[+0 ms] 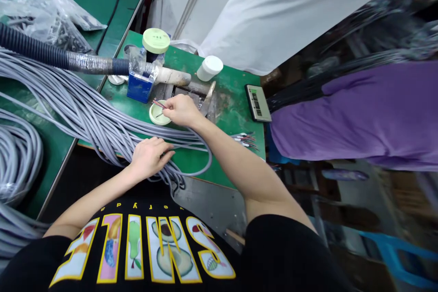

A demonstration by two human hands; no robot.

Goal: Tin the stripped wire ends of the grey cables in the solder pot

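In the head view my right hand [183, 110] pinches the end of a grey cable, with its thin red and dark wires [158, 103] sticking out to the left. These wire tips are over a small round pale-yellow dish [159, 120]; whether they touch its contents I cannot tell. The held cable [209, 157] loops back under my right forearm. My left hand [150, 157] lies on the bundle of grey cables [112, 127], fingers stretched out and thumb apart. At the bundle's right end, stripped wire ends [248, 139] fan out.
Beyond my right hand are a soot-marked metal fixture [208, 100], a ribbed hose [92, 63] on a blue block [139, 86], a white-lidded jar [210, 68] and a yellow-lidded tub [156, 41]. A digital display device [258, 103] sits right. Plastic bags [51, 9] lie far left.
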